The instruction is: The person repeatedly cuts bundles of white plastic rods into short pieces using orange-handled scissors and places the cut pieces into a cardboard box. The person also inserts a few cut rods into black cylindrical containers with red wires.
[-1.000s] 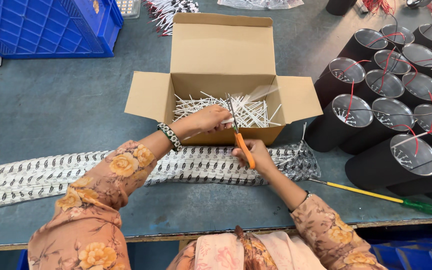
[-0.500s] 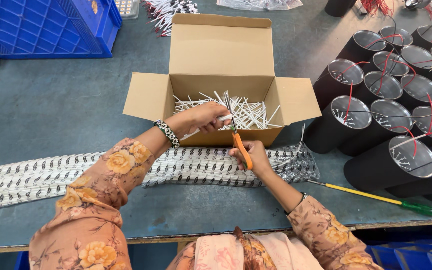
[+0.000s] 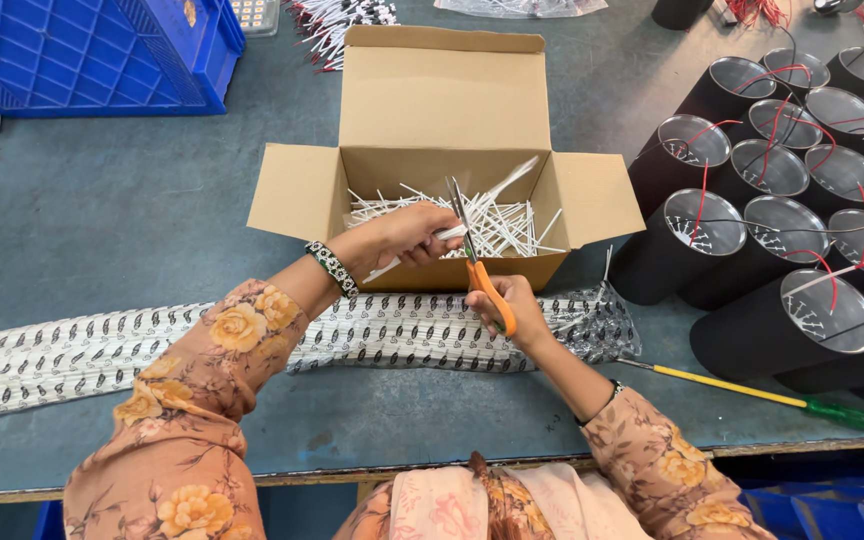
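Two hands work over the cardboard box [image 3: 441,105]: left hand [image 3: 402,236] pinches a white tube [image 3: 449,233], right hand [image 3: 512,305] grips orange-handled scissors [image 3: 477,268].

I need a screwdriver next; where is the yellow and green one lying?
In the head view, the screwdriver lies on the table's right side, near the front edge, just below the black cylinders.

A small assembly workshop: worn grey-blue workbench [image 3: 82,250], rows of black cylindrical housings [image 3: 742,240] with red wires, blue plastic crate [image 3: 92,50], cardboard box [image 3: 442,100] of cut white sleeves, screwdriver [image 3: 752,392] lying loose
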